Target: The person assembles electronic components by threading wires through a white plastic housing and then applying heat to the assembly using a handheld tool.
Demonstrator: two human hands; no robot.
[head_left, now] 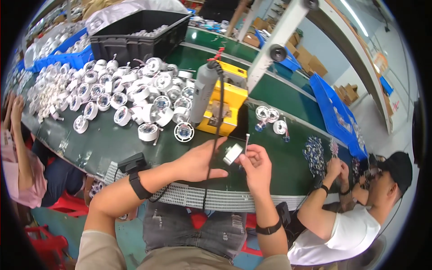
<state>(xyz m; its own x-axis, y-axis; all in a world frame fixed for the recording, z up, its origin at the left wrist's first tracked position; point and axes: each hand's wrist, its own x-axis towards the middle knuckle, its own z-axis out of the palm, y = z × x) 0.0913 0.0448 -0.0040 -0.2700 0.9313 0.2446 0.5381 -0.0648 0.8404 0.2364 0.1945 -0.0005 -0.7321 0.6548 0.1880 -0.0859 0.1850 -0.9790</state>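
Note:
My left hand [198, 158] is open, its thumb and fingers spread and nothing in its grasp. My right hand [258, 168] is closed in a pinch on a small white round housing [232, 154], tilted just off the fingertips. A short cable [247, 140] stands up beside the housing. Between the two hands hangs a dark cord [216, 135]. Just beyond my hands stand a grey cylindrical tool [204, 92] and a yellow machine [228, 105]. Left of them lies a large heap of white round housings [150, 90], several showing circuit boards inside.
A black crate [139, 47] and a blue bin [67, 51] stand behind the heap. A few white housings [267, 114] lie right of the machine, near a pile of small parts [313, 155]. A co-worker [342, 225] sits at right; another person [27, 166] is at left.

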